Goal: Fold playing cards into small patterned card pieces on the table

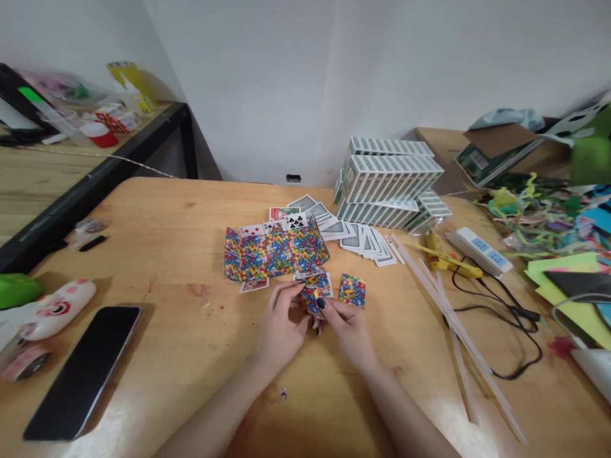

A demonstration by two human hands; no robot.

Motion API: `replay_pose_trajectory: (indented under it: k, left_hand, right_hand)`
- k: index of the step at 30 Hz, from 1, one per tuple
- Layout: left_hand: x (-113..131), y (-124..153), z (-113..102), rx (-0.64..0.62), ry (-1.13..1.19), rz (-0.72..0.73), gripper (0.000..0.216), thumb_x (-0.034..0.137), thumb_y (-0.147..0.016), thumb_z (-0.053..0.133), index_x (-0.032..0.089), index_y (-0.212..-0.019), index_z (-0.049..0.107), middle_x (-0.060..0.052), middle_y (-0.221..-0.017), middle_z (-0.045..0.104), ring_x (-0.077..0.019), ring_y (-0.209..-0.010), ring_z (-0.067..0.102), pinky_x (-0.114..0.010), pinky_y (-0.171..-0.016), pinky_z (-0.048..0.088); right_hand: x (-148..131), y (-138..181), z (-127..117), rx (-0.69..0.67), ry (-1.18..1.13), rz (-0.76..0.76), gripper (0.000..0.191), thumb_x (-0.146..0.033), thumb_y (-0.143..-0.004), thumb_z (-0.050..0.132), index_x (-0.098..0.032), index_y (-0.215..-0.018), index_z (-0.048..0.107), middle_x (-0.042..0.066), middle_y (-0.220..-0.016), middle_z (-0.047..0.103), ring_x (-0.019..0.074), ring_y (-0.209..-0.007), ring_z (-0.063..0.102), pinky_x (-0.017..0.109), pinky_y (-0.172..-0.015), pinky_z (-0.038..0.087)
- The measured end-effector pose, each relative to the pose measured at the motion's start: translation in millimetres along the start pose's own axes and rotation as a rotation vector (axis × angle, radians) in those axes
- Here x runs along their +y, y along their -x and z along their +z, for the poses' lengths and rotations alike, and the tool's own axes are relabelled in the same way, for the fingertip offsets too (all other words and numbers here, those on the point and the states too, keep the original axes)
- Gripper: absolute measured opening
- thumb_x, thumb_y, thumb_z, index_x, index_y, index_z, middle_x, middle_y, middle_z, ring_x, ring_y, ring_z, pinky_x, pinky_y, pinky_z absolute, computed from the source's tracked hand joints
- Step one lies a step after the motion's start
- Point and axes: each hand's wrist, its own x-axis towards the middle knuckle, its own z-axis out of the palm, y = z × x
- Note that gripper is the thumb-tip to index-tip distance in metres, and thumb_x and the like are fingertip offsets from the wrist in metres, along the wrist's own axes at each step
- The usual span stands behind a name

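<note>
My left hand [282, 324] and my right hand [347, 327] meet over the wooden table [181, 254], both pinched on a small folded playing card [311, 300] with a multicoloured back. Just beyond them stands a low open box built from cards [274, 251], its walls showing the same colourful pattern, with face-up cards along its far rim. One more colourful card [352, 290] lies flat to the right of my right hand. Another card [254, 285] pokes out from under the box's near-left corner.
Green-backed cards [360, 238] are fanned behind the box, before stacked card packs [391, 181]. A glue gun [442, 257], glue sticks [446, 308], a power strip [480, 251] and black cable lie right. A phone [83, 369] and a white toy [52, 308] lie left.
</note>
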Motion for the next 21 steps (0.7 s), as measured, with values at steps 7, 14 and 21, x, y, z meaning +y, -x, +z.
replay_pose_trajectory:
  k: [7, 14, 21]
  left_hand:
    - [-3, 4, 3, -0.027, -0.054, 0.007, 0.049, 0.001, -0.068, 0.057, 0.020, -0.112, 0.048, -0.006, -0.110, 0.045, -0.0150, -0.089, 0.058, -0.031, -0.078, 0.054]
    - [-2, 1, 0, -0.053, -0.118, 0.004, 0.051, 0.004, -0.069, 0.056, 0.021, -0.116, 0.046, -0.007, -0.113, 0.047, -0.0166, -0.092, 0.059, -0.031, -0.080, 0.053]
    - [0, -4, -4, -0.027, -0.167, 0.003, 0.051, 0.005, -0.068, 0.055, 0.022, -0.115, 0.048, -0.007, -0.113, 0.049, -0.0217, -0.103, 0.056, -0.037, -0.086, 0.050]
  right_hand:
    - [7, 1, -3, 0.084, 0.167, -0.047, 0.037, -0.038, -0.084, 0.048, -0.016, -0.056, 0.060, 0.001, -0.052, 0.057, 0.0127, -0.045, 0.051, 0.023, -0.046, 0.042]
    - [11, 4, -4, 0.095, 0.291, -0.106, 0.039, -0.036, -0.088, 0.038, -0.015, -0.066, 0.063, 0.002, -0.055, 0.060, 0.0140, -0.049, 0.056, 0.024, -0.050, 0.045]
    - [18, 9, 2, 0.166, 0.682, -0.211, 0.031, -0.032, -0.082, 0.048, -0.013, -0.103, 0.062, 0.003, -0.058, 0.063, 0.0149, -0.046, 0.056, 0.024, -0.046, 0.045]
